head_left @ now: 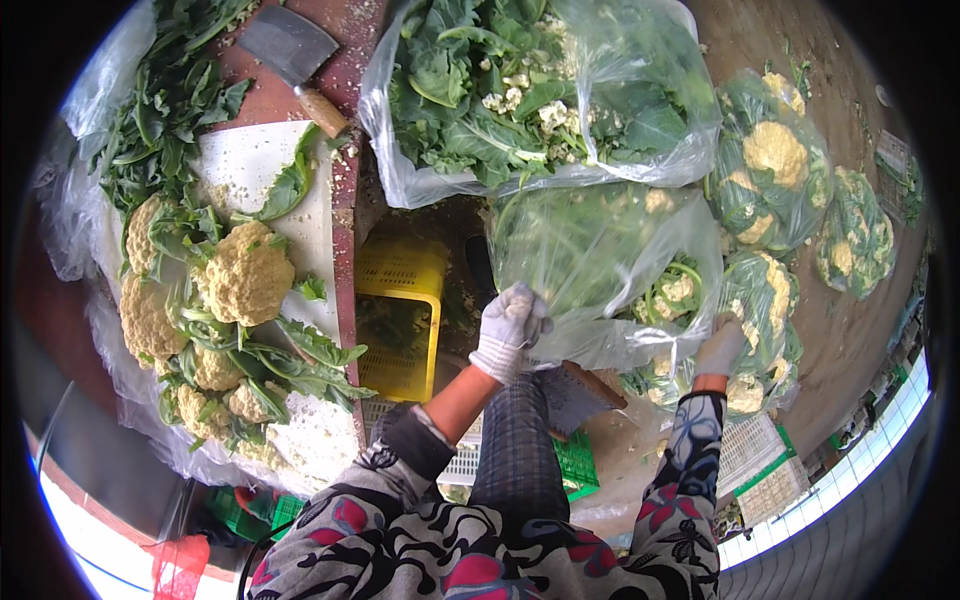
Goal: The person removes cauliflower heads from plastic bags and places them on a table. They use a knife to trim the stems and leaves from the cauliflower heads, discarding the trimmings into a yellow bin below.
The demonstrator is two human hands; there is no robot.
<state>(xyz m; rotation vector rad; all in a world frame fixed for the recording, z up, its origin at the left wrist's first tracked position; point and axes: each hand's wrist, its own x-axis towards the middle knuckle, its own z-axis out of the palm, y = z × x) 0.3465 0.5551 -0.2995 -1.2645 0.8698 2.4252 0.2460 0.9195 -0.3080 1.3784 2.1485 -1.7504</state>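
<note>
My left hand (508, 322), in a pale knit glove, is closed in a fist on the near left edge of a clear plastic bag (570, 260). My right hand (720, 346), also gloved, grips the bag's near right side; its fingers are partly hidden. The plastic is stretched between both hands. Green leaves show through it, and a cauliflower (678, 290) with its leaves lies at the right part of the bag. Another bagged cauliflower (778, 290) lies just beyond my right hand.
At left, several cauliflowers (245, 272) lie on a white board (250, 160), with a cleaver (288, 45) behind. A yellow crate (435, 340) stands below the table edge. A large plastic-lined container (400, 190) of leaves stands ahead. More bagged cauliflowers (775, 155) lie right.
</note>
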